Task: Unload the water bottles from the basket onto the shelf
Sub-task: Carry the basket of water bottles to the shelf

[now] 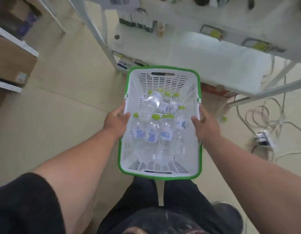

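Note:
A white slatted basket [163, 78] with a green rim is held in front of me above the floor. My left hand [115, 123] grips its left wall and my right hand [206, 126] grips its right wall. Inside lie several clear water bottles [165, 137] with green caps and blue-and-white labels; one bottle [150, 106] rests tilted on top of the others. The white metal shelf [205, 53] stands just beyond the basket's far end, its lower board mostly bare.
Small boxes and a few bottles sit on the shelf's upper boards. Loose cables and a white power strip [264, 138] lie on the floor at right. Another rack with a cardboard box [11, 63] stands at left. A green cap [224, 118] lies on the floor.

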